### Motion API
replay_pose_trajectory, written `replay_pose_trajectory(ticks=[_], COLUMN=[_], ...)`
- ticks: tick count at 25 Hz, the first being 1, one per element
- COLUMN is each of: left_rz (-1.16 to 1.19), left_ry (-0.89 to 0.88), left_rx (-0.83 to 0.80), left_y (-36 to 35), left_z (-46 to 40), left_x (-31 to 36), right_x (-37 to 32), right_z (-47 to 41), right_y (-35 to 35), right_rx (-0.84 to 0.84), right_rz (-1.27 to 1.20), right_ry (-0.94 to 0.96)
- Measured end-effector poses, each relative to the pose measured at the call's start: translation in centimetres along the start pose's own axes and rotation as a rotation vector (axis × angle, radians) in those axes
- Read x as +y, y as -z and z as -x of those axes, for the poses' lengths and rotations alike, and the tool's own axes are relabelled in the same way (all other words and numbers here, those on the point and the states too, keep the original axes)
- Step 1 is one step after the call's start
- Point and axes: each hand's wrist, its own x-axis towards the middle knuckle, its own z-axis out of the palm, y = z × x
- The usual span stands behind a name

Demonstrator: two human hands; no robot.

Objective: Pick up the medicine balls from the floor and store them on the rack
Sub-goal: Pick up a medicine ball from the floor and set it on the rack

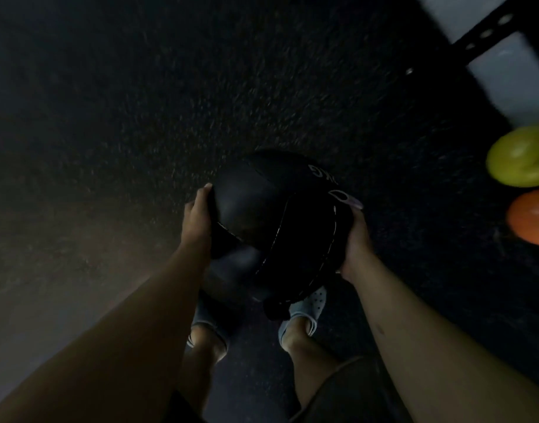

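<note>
Black medicine ball gripped between left hand and right hand; lettering partly hidden, dim.

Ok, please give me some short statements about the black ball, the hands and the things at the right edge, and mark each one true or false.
1. Both hands hold the black medicine ball, the left hand on one side and the right hand on the other. True.
2. The ball lies on the floor with no hand on it. False: it is gripped between the two hands, above the person's feet.
3. A yellow-green object and an orange object are at the right edge. True.
4. The person is barefoot. False: light clog shoes are on the feet.
5. The floor is white tile. False: it is dark and speckled.
</note>
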Motion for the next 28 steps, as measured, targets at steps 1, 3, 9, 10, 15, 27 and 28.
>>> replay_pose_trajectory(ticks=[1,3,9,10,15,27,28], left_rz=[-0.019,-0.037,-0.089,-0.09,-0.057,-0.041,-0.004], left_ry=[-0.042,-0.09,-0.408,-0.477,-0.761,-0.982,-1.009], left_rx=[-0.018,-0.114,-0.554,-0.639,-1.071,-1.537,-1.517], left_y=[-1.9,-6.9,-22.0,-23.9,-31.0,-44.9,-46.3], left_z=[1.9,7.7,33.2,38.5,61.7,92.1,93.6], left_x=[2.8,9.6,27.8,29.7,32.3,23.3,22.8], right_x=[-3.5,-11.1,-28.4,-30.0,-33.0,-32.5,-33.4], right_z=[3.3,10.9,32.9,36.8,54.4,75.2,75.5], right_y=[0.6,2.4,11.3,13.3,23.8,46.7,48.4], right_rx=[-0.007,-0.032,0.114,0.143,0.297,0.583,0.584], right_rz=[-0.008,-0.051,-0.352,-0.398,-0.62,-0.842,-0.842], right_ry=[0.076,0.301,0.753,0.795,1.083,1.512,1.528])
